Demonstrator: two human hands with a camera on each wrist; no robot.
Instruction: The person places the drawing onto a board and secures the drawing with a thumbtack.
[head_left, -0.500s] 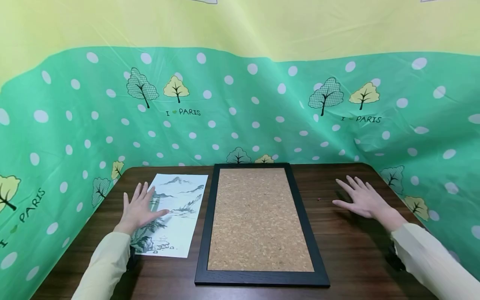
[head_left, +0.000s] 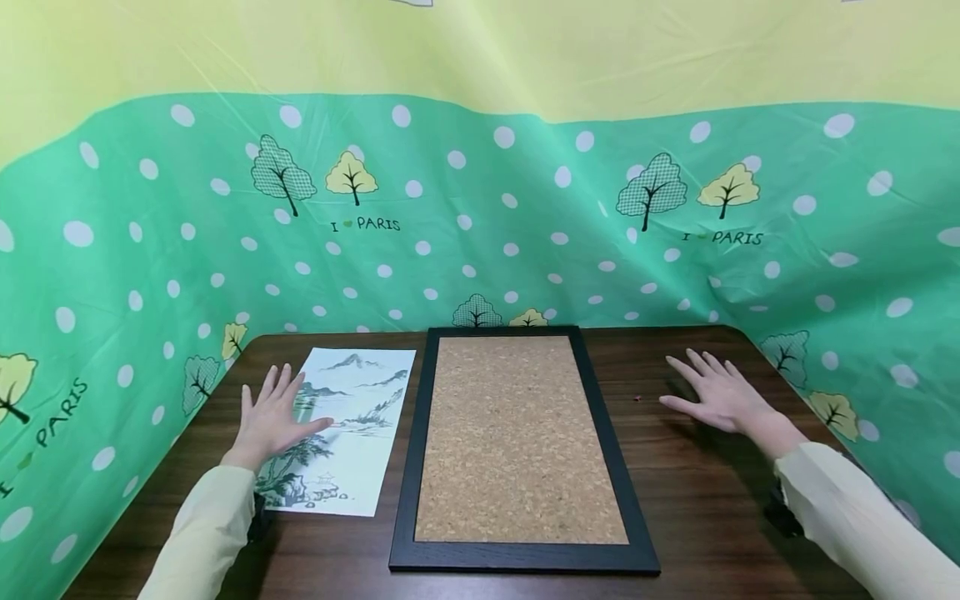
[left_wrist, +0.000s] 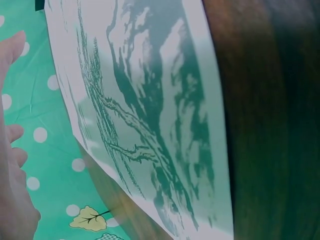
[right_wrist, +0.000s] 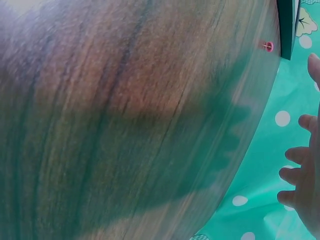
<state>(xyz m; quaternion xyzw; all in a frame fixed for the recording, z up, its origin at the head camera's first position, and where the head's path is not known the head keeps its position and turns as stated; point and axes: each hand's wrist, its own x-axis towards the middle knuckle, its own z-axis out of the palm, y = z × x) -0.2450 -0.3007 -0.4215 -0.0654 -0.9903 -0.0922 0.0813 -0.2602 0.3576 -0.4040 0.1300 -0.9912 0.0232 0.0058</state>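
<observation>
My left hand (head_left: 268, 423), fingers spread, is held over the left side of a white paper (head_left: 375, 467) printed with an ink landscape of mountains and trees. In the left wrist view the print (left_wrist: 145, 115) fills the middle, with part of that hand at the left edge. Between the hands lies a cork board (head_left: 517, 442) in a black frame (head_left: 525, 558). My right hand (head_left: 723, 398), also with fingers spread, hovers over the table to the right, its shadow below it. A tiny red push pin (right_wrist: 269, 46) lies on the table between the frame and the right hand.
The dark wood table (head_left: 697, 508) has rounded far corners. Behind it and along both sides hangs a green and yellow curtain (head_left: 517, 200) with white dots and trees. A dark band sits at each sleeve cuff.
Both hands have drifted slightly to the left, still spread. The paper, cork board and pin have stayed where they were.
</observation>
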